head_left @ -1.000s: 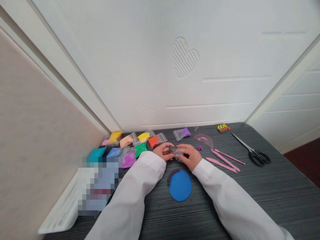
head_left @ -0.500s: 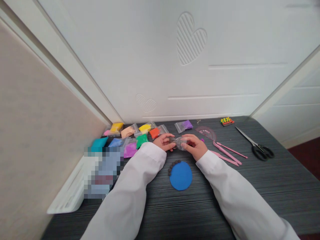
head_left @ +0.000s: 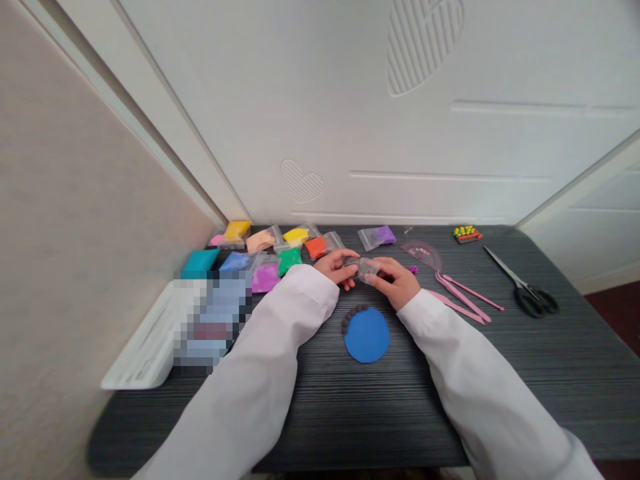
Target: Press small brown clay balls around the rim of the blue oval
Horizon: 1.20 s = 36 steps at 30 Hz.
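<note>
Relative to the preceding frame, the view has tipped downward, so the tabletop items sit higher, and a small purple lump (head_left: 413,270) beside the right hand (head_left: 399,281) now shows more fully. Both hands grasp one crumpled transparent plastic bag (head_left: 367,269) above the disc: thumb and fingers of the left hand (head_left: 339,268) are closed on one end, those of the right are pinched on the other. Contents of the bag cannot be made out.

Nearer the wearer, a flat blue disc (head_left: 367,337), apparently modelling clay, lies on the table. Its state is judged partial: dark balls (head_left: 349,319) line the upper-left edge in a short arc, while the remaining rim is unedged.

Surface: dark, wood-grained tabletop (head_left: 325,413). At left, zip bags of coloured clay (head_left: 289,260) and a white tray (head_left: 140,353); at right, a transparent protractor (head_left: 424,253), pink modelling tools (head_left: 475,293), black-handled scissors (head_left: 530,299) and a small yellow-and-red piece (head_left: 467,234).

Room: a white panel (head_left: 320,133) with embossed hearts stands behind the table, a beige wall (head_left: 75,233) at left, dark red flooring (head_left: 615,290) at far right.
</note>
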Each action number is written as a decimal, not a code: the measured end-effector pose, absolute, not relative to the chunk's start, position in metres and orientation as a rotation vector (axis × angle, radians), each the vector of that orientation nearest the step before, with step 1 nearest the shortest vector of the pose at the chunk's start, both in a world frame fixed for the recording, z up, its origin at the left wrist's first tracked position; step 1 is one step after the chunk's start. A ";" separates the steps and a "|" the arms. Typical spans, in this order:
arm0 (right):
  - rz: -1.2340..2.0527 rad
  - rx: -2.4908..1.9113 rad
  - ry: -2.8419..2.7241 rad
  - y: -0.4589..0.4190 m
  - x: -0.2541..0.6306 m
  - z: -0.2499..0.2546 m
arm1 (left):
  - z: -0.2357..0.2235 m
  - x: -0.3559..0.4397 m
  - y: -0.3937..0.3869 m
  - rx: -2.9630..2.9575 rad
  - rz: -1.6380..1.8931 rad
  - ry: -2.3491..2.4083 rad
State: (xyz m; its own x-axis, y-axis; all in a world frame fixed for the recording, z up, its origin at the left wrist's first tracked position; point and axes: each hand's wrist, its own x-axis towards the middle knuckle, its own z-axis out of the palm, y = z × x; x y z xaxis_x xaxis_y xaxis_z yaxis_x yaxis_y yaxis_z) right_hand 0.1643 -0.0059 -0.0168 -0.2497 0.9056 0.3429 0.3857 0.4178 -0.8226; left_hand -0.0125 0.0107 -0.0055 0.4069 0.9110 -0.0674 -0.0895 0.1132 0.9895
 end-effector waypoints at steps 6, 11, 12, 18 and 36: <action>0.719 -1.091 -1.935 -0.008 0.160 -0.016 | -0.006 -0.010 0.011 1.266 0.852 0.861; 0.708 -1.036 -2.007 -0.007 0.160 -0.016 | -0.009 -0.008 0.010 1.285 0.841 0.872; 0.713 -1.028 -2.009 -0.007 0.160 -0.016 | -0.009 -0.008 0.010 1.285 0.839 0.871; 0.774 -1.048 -1.960 -0.008 0.161 -0.014 | -0.008 -0.010 0.012 1.240 0.814 0.853; 1.074 -0.940 -1.797 -0.006 0.164 -0.009 | -0.006 -0.011 0.011 1.078 0.776 0.825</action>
State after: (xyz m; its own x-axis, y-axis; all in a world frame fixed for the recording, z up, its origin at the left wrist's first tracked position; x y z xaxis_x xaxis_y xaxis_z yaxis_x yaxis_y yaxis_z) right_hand 0.1642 -0.0059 -0.0088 -0.3832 0.8840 0.2678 0.1825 0.3567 -0.9162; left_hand -0.0113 0.0111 -0.0061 0.4789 0.8576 -0.1876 -0.1351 0.2832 0.9495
